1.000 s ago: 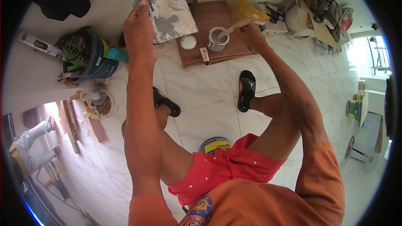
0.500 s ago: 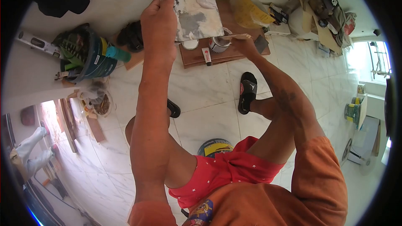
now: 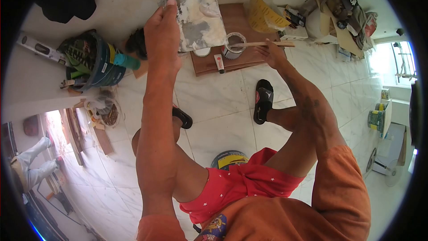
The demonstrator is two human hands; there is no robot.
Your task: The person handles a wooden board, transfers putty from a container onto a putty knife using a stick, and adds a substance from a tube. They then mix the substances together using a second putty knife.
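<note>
My left hand (image 3: 162,29) is closed on the left edge of a flat board (image 3: 201,15) smeared with white and grey putty, thumb on top. Lower right of the board, a thin wooden stick (image 3: 281,43) runs level from the mouth of an open tin can (image 3: 233,53). My right hand (image 3: 273,54) pinches the stick around its middle, thumb above it and the other fingers partly spread below. Beside the can lie a small white-and-red tube (image 3: 219,63) and a round white lid (image 3: 202,51), partly covered by the board.
The can stands on brown wooden boards (image 3: 200,66) on the tiled floor. Behind it is a curled yellow sheet (image 3: 263,11). A bucket of tools (image 3: 100,62) stands left, cardboard and bags (image 3: 332,13) right. A bucket (image 3: 229,158) sits beneath me.
The board has shifted left and slightly down in view. My right hand has moved a little right and down, and more of the stick now shows, lying level out of the can.
</note>
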